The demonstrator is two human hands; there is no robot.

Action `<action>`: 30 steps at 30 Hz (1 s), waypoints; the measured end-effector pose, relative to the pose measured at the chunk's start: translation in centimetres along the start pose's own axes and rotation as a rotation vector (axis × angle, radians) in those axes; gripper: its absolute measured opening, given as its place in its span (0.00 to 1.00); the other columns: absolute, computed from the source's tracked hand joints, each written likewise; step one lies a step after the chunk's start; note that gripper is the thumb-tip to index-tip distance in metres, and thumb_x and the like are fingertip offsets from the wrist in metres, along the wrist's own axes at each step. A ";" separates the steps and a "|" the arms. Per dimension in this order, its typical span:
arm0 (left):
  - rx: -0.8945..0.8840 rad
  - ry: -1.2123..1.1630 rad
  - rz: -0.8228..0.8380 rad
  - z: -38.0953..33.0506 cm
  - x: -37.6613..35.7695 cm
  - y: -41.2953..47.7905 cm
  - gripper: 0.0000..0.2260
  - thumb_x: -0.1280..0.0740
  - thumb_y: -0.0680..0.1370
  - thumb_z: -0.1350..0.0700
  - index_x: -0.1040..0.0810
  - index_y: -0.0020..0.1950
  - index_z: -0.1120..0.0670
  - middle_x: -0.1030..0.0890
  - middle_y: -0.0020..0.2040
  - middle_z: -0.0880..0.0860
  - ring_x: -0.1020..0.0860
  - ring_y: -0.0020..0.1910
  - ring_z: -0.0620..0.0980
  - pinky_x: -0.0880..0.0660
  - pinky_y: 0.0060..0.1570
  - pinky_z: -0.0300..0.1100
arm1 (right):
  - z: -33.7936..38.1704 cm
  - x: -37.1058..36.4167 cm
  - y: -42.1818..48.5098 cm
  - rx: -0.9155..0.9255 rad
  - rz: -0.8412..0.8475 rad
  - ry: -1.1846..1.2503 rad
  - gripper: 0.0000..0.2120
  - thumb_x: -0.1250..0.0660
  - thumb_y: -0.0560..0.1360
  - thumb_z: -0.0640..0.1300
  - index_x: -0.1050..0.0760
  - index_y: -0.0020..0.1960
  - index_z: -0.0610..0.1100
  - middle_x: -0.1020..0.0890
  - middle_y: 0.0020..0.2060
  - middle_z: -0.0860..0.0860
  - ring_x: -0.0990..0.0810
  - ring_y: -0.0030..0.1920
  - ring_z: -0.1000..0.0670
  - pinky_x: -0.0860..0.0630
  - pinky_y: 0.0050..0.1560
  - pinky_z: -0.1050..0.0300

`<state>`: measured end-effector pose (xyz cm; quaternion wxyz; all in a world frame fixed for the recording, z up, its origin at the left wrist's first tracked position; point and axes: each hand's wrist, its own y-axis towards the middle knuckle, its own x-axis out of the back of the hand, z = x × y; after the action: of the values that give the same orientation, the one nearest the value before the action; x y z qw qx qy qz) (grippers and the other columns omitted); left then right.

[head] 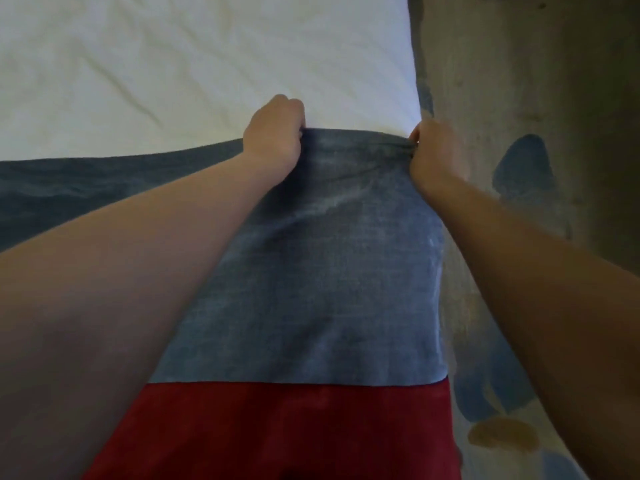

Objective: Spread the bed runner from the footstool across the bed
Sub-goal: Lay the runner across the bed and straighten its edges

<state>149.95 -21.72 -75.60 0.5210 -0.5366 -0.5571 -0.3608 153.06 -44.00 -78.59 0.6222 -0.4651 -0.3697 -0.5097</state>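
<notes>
Head view puts both of our hands just above the centre, toward 12 o'clock, and both are closed on the far edge of the blue-grey woven cloth bed runner (311, 271). Our left hand (273, 133) sits at about 11 o'clock from the centre, fingers curled with the hem bunched inside the fist. Our right hand (436, 150) sits at about 1 o'clock, pinching the same hem right at the side edge of the white-sheeted bed (173, 64). We judge the two grips are set apart like this so the cloth between them pulls taut and can be drawn square with the mattress edge, rather than dragged from one point and skewed.

The runner lies on the bed, covering it from the hands down toward 6 o'clock and running off in a darker strip toward 9 o'clock. Bare sheet lies beyond it from 10 to 12 o'clock. Its weave looks like faded denim, with pale streaks, small gathers at each fist and low ripples toward 9 o'clock. A dark red band of fabric (277, 427) meets it along a straight line at 6 o'clock; we cannot tell whether that is part of the runner or something else. At 3 o'clock lies beige carpet (519, 81) with blue shapes.
</notes>
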 end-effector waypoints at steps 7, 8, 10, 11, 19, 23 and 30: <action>-0.196 0.132 -0.134 0.0 0.4 -3.6 0.17 0.43 0.79 0.50 0.30 0.63 0.58 0.26 0.58 0.58 0.27 0.55 0.59 0.28 0.48 0.53 | 1.3 -0.3 -3.7 0.222 -0.067 -0.152 0.20 0.44 0.80 0.43 0.38 0.71 0.43 0.32 0.67 0.43 0.31 0.64 0.41 0.31 0.58 0.45; -0.220 0.142 -0.127 0.0 0.3 -4.3 0.18 0.44 0.79 0.48 0.30 0.63 0.57 0.26 0.59 0.58 0.27 0.56 0.59 0.28 0.50 0.53 | 1.6 -0.5 -4.4 0.265 -0.070 -0.159 0.20 0.44 0.80 0.45 0.38 0.72 0.44 0.32 0.67 0.43 0.32 0.65 0.41 0.32 0.60 0.45; -0.227 0.130 -0.109 0.0 0.0 -5.7 0.20 0.44 0.79 0.46 0.30 0.64 0.57 0.26 0.61 0.58 0.28 0.60 0.58 0.30 0.56 0.53 | 2.5 -0.7 -5.7 0.295 -0.056 -0.172 0.23 0.45 0.80 0.49 0.39 0.73 0.45 0.33 0.69 0.44 0.35 0.69 0.43 0.35 0.64 0.45; -0.223 0.118 -0.099 -0.1 -0.1 -6.4 0.20 0.44 0.78 0.46 0.30 0.65 0.57 0.27 0.63 0.58 0.29 0.61 0.58 0.32 0.59 0.52 | 3.0 -0.9 -6.3 0.288 -0.043 -0.176 0.24 0.45 0.80 0.50 0.41 0.74 0.46 0.34 0.70 0.44 0.37 0.70 0.43 0.37 0.66 0.45; -0.317 0.112 -0.029 -0.2 -0.5 -13.4 0.20 0.42 0.77 0.46 0.29 0.65 0.56 0.30 0.68 0.59 0.32 0.67 0.58 0.37 0.65 0.53 | 5.3 -1.2 -14.1 0.207 -0.021 -0.157 0.26 0.42 0.79 0.52 0.41 0.75 0.47 0.36 0.73 0.44 0.38 0.72 0.44 0.38 0.67 0.45; -0.347 0.080 0.019 0.8 -1.0 -18.5 0.20 0.42 0.78 0.46 0.29 0.65 0.55 0.31 0.69 0.58 0.31 0.65 0.57 0.34 0.64 0.52 | 5.6 -2.1 -20.1 0.126 -0.007 -0.117 0.27 0.42 0.79 0.53 0.42 0.75 0.47 0.36 0.72 0.45 0.36 0.71 0.44 0.34 0.65 0.46; -0.296 0.036 0.121 1.2 -2.9 -28.0 0.20 0.42 0.78 0.46 0.30 0.67 0.54 0.32 0.71 0.57 0.33 0.68 0.56 0.33 0.63 0.50 | 4.0 -4.4 -30.0 0.138 0.086 -0.179 0.26 0.41 0.79 0.52 0.42 0.75 0.48 0.38 0.73 0.46 0.40 0.73 0.46 0.31 0.63 0.48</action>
<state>122.12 -25.80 -74.26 0.4668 -0.6337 -0.4550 -0.4166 122.87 -40.35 -75.45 0.6385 -0.4801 -0.4380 -0.4123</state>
